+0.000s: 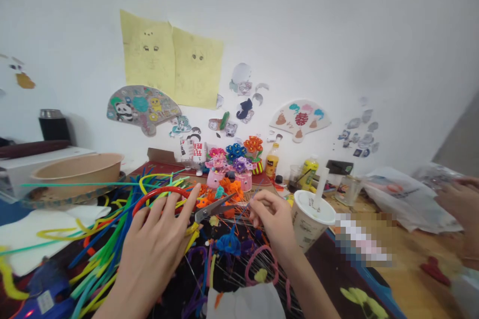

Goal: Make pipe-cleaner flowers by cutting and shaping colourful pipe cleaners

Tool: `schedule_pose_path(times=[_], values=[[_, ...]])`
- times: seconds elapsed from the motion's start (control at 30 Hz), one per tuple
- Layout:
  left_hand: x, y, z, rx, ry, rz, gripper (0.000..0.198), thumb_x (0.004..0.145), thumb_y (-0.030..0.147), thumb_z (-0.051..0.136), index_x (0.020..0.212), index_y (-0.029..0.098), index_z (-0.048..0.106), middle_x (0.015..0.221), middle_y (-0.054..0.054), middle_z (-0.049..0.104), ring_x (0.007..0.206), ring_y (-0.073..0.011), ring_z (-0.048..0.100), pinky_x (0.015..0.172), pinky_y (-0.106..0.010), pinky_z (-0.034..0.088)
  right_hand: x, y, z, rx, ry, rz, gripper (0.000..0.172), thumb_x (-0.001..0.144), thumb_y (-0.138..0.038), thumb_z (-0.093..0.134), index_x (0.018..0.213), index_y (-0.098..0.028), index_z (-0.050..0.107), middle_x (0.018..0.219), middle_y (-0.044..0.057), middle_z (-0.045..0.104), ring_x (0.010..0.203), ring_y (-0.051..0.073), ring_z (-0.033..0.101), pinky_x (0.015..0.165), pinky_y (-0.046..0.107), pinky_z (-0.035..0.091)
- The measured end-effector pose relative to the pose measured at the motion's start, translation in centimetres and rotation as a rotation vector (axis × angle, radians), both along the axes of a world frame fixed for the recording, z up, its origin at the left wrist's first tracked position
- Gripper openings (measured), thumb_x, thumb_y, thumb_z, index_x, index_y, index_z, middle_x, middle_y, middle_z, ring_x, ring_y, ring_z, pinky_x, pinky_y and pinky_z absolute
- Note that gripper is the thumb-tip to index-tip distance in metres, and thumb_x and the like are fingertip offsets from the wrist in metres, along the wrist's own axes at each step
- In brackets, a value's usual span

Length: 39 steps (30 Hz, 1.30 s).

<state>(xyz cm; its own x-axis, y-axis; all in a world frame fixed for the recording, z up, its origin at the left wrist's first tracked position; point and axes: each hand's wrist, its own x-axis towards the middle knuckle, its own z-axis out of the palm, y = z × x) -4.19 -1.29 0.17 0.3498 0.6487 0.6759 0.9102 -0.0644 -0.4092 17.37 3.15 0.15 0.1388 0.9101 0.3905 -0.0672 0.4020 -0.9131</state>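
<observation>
My left hand [155, 239] holds a pair of scissors [211, 209] with yellow on the handle; a red loop curves over its fingers. The metal blades are apart and point right. Close to their tips, my right hand [271, 217] is closed in a pinch; what sits between its fingertips is too small to make out. Below the hands lie a blue fuzzy piece [229, 241], a pink pipe cleaner loop [262, 264] and thin wires. Orange fuzzy pieces [235, 187] are just behind the blades.
A bundle of pipe cleaners [97, 254] and a blue glue gun [47, 291] lie left. A lidded cup with a straw [312, 219] stands close to my right forearm. Pipe cleaner flowers in pink pots [219, 179] stand behind. Another person's hand [462, 204] is at far right, near a plastic bag [396, 194].
</observation>
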Motion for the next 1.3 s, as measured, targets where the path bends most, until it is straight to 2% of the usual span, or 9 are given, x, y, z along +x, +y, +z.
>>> schedule_pose_path(times=[0.17,0.4,0.53,0.67,0.83,0.97,1.13,1.2,1.3], values=[[-0.9,0.1,-0.9,-0.062,-0.023,-0.026,0.058,0.09,0.002,0.042,0.145,0.019,0.046,0.101,-0.009,0.073,0.091,-0.029,0.065,0.073,-0.039,0.047,-0.1,0.0,0.0,-0.008,-0.004,0.0,0.023,0.068,-0.033,0.074,0.059,-0.019,0.059,0.043,-0.003,0.058,0.034,0.01,0.047,0.036,0.02,0.036],[-1.3,0.3,-1.9,-0.104,-0.128,0.001,0.043,0.096,0.011,0.04,0.135,0.018,0.057,0.092,-0.005,0.077,0.08,-0.0227,0.071,0.056,-0.031,0.048,-0.1,0.2,-0.2,-0.005,0.019,0.03,0.021,0.068,-0.031,0.074,0.059,-0.019,0.059,0.043,-0.003,0.057,0.034,0.009,0.046,0.036,0.019,0.036],[-0.8,0.2,-1.5,-0.057,-0.138,-0.025,0.043,0.095,0.013,0.041,0.136,0.015,0.056,0.096,-0.005,0.076,0.083,-0.022,0.07,0.057,-0.03,0.048,-0.2,0.3,-0.5,-0.018,0.018,0.05,0.019,0.068,-0.029,0.073,0.059,-0.019,0.059,0.043,-0.004,0.057,0.033,0.008,0.045,0.035,0.019,0.034],[-0.1,-0.1,-0.7,-0.019,-0.146,-0.029,0.042,0.098,0.029,0.045,0.136,0.015,0.055,0.101,-0.007,0.074,0.089,-0.0247,0.067,0.063,-0.032,0.049,-0.2,0.1,-0.3,-0.014,0.018,0.043,0.017,0.069,-0.027,0.071,0.06,-0.018,0.06,0.044,-0.004,0.058,0.033,0.008,0.046,0.035,0.018,0.034],[0.3,0.2,-0.1,0.004,-0.079,-0.029,0.058,0.088,0.046,0.06,0.136,0.013,0.057,0.104,-0.012,0.07,0.081,-0.0301,0.061,0.069,-0.039,0.049,-0.1,-0.2,0.1,0.033,0.021,0.026,0.017,0.071,-0.026,0.071,0.062,-0.018,0.059,0.045,-0.004,0.059,0.035,0.008,0.048,0.038,0.018,0.037],[-0.1,0.4,-0.1,0.023,-0.068,-0.008,0.053,0.089,0.037,0.056,0.137,0.013,0.056,0.106,-0.014,0.069,0.081,-0.0305,0.059,0.07,-0.04,0.048,0.1,-0.5,-0.1,0.104,0.002,0.039,0.016,0.076,-0.027,0.068,0.065,-0.019,0.059,0.049,-0.004,0.061,0.036,0.008,0.049,0.04,0.018,0.038],[-0.6,0.1,-0.6,-0.02,-0.028,0.016,0.055,0.083,0.008,0.055,0.138,0.015,0.055,0.108,-0.009,0.072,0.083,-0.0283,0.062,0.07,-0.038,0.049,-0.1,-1.2,-0.1,0.197,-0.151,0.064,0.015,0.083,-0.025,0.061,0.07,-0.018,0.062,0.066,0.001,0.07,0.04,0.009,0.055,0.044,0.02,0.042],[-0.7,0.0,-0.8,-0.029,-0.038,0.009,0.055,0.083,0.004,0.054,0.137,0.014,0.056,0.1,-0.007,0.075,0.08,-0.0269,0.064,0.066,-0.036,0.049,-0.3,-1.5,-0.1,0.202,-0.207,0.066,0.012,0.084,-0.023,0.06,0.072,-0.018,0.063,0.067,0.001,0.071,0.04,0.009,0.055,0.044,0.02,0.042],[-0.7,-0.1,-1.0,-0.006,-0.068,0.008,0.045,0.089,0.008,0.053,0.133,0.014,0.06,0.083,-0.006,0.075,0.071,-0.0254,0.066,0.056,-0.033,0.045,-0.5,-1.5,0.0,0.183,-0.27,0.058,0.011,0.084,-0.023,0.059,0.074,-0.019,0.064,0.055,-0.002,0.065,0.038,0.01,0.054,0.042,0.02,0.04]])
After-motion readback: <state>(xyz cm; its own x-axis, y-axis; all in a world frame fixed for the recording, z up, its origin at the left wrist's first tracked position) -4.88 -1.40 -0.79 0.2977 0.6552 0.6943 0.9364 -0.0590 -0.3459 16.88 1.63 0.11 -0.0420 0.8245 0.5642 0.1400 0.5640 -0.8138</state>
